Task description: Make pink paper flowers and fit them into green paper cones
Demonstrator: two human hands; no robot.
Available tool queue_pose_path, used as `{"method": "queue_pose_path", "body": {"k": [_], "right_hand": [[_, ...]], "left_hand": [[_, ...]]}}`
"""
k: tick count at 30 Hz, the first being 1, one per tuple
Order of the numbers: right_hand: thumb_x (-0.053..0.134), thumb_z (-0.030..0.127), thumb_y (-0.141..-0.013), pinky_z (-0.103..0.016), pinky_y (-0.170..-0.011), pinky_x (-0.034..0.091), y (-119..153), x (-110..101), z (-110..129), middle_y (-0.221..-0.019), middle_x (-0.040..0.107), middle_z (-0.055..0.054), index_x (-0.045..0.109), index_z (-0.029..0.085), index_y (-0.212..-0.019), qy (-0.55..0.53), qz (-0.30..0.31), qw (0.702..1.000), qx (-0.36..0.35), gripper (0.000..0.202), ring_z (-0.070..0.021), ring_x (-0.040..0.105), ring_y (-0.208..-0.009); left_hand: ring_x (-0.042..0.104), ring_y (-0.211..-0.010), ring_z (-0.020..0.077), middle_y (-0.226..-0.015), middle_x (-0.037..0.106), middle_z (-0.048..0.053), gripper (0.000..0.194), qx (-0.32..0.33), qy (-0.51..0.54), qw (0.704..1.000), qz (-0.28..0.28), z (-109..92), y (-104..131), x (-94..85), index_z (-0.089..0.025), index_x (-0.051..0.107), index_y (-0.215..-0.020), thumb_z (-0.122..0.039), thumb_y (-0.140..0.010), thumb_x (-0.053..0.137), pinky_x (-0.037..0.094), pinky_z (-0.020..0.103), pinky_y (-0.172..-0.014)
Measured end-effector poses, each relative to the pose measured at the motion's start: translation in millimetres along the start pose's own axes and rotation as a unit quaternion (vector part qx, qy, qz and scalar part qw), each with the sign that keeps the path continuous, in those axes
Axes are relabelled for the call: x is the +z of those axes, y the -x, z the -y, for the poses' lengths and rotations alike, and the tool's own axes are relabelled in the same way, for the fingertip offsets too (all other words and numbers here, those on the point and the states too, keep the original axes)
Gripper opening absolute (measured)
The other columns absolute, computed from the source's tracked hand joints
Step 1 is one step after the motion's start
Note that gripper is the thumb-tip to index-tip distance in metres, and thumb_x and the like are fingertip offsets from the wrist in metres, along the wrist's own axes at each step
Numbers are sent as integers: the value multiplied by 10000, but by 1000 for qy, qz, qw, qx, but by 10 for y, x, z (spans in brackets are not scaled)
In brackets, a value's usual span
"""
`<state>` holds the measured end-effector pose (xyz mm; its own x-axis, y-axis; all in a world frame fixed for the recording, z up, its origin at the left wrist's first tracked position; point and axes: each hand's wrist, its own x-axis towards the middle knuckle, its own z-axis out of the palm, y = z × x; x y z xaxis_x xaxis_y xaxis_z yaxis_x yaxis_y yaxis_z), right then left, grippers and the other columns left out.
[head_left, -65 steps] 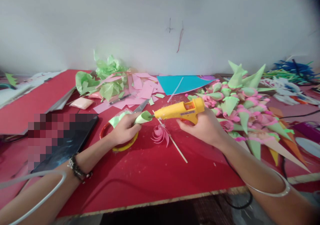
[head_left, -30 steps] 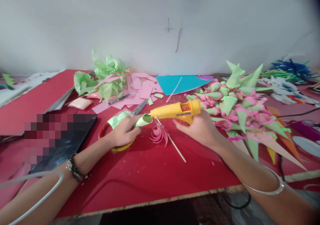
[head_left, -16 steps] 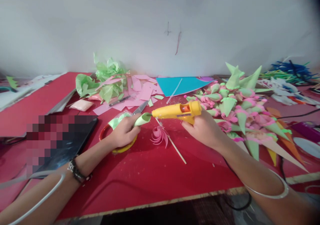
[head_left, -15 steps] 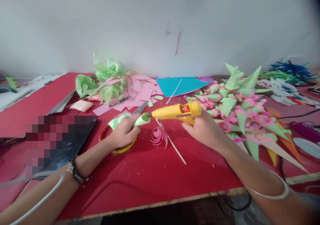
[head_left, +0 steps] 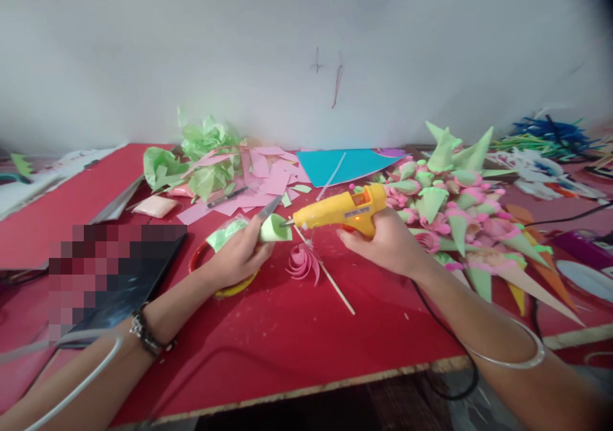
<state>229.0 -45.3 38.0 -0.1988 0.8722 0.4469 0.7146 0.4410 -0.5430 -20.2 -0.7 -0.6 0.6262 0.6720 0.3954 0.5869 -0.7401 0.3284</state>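
Note:
My left hand (head_left: 239, 252) pinches a curled light green paper piece (head_left: 276, 228), its open end facing right. Wrapped round the handle of a yellow glue gun (head_left: 340, 211) is my right hand (head_left: 383, 241). The gun's nozzle points left into the mouth of the green curl; whether it touches the paper is unclear. Below the gun, a pink spiral paper flower (head_left: 303, 264) lies beside a thin pale stick (head_left: 338, 287). A round roll with red and yellow edges (head_left: 234, 288) sits partly hidden under my left hand.
Green and pink paper cones and flowers (head_left: 460, 217) are heaped at the right. Pink scraps (head_left: 268, 175), crumpled green paper (head_left: 211, 137) and a blue sheet (head_left: 325, 169) lie at the back. A dark tablet (head_left: 138, 284) is at the left. The gun's cable (head_left: 445, 329) runs past the table's front edge.
The green curl has turned and shows a wider mouth towards the nozzle. My right hand and the glue gun have tilted slightly, and an orange light shows on the gun.

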Motion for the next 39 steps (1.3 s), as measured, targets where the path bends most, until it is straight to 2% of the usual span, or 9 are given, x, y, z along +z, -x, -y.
{"method": "queue_pose_path", "body": {"k": [5, 9, 13, 17, 21, 25, 29, 35, 39], "right_hand": [[518, 275, -710, -233, -530, 440, -5, -32, -26, -635, 596, -6, 559, 171, -699, -34, -15, 999, 22, 113, -141, 555, -583], [497, 293, -733, -231, -524, 442, -2, -50, -44, -650, 599, -12, 561, 172, -707, -62, -32, 997, 43, 139, -144, 561, -594], [488, 324, -742, -210, -431, 398, -15, -72, -51, -559, 554, 3, 542, 168, -673, -84, -55, 992, 71, 179, -113, 510, -474], [498, 309, -724, -220, -449, 406, -43, -78, -79, -547, 555, -2, 550, 169, -657, -65, -74, 992, 80, 165, -125, 525, -492], [517, 315, -707, -228, -462, 423, -67, -57, -144, -574, 579, -11, 558, 174, -670, -48, -93, 990, 97, 152, -143, 545, -525], [521, 329, -711, -227, -447, 417, -84, -42, -222, -526, 562, -10, 548, 181, -632, -27, -94, 989, 113, 170, -146, 539, -502], [528, 344, -707, -239, -467, 418, -100, -46, -276, -500, 544, -10, 551, 182, -642, 9, -97, 987, 126, 176, -159, 543, -511], [527, 371, -699, -248, -465, 400, -126, -44, -367, -528, 546, -11, 546, 170, -675, 46, -79, 986, 141, 203, -169, 545, -523], [475, 375, -747, -241, -473, 379, -129, -32, -478, -555, 539, -5, 530, 169, -737, 88, -23, 987, 133, 213, -159, 537, -534]], "left_hand": [[457, -520, 125, -602, 438, -37, 121, -19, -12, 1000, -16, 23, 16, 45, -179, 323, -885, -287, -834, 348, 362, 247, -514], [475, -533, 138, -613, 477, -10, 143, -15, -42, 996, -72, 41, 18, 29, -175, 361, -845, -315, -826, 342, 389, 266, -515], [519, -620, 155, -682, 560, 50, 119, 19, -49, 994, -100, 41, 30, -45, -169, 444, -736, -251, -796, 382, 420, 284, -597], [500, -561, 129, -596, 553, 9, 177, 79, -28, 990, -113, -6, 28, -117, -186, 434, -631, -221, -803, 406, 413, 264, -589], [472, -527, 119, -571, 554, 0, 228, 147, -56, 979, -128, -59, 25, -159, -189, 429, -617, -229, -835, 375, 397, 270, -574], [463, -514, 116, -574, 549, -6, 224, 176, -75, 972, -136, -82, 40, -189, -197, 397, -612, -239, -831, 395, 377, 276, -567], [474, -534, 122, -602, 555, -7, 211, 165, -88, 971, -148, -50, 58, -223, -205, 389, -618, -228, -826, 417, 360, 277, -563], [475, -546, 141, -572, 522, -4, 213, 117, -169, 969, -137, 37, 65, -295, -208, 420, -614, -252, -822, 415, 343, 287, -576], [476, -562, 133, -528, 477, -16, 245, 93, -204, 966, -131, 45, 64, -319, -201, 430, -609, -261, -839, 371, 355, 274, -606]]}}
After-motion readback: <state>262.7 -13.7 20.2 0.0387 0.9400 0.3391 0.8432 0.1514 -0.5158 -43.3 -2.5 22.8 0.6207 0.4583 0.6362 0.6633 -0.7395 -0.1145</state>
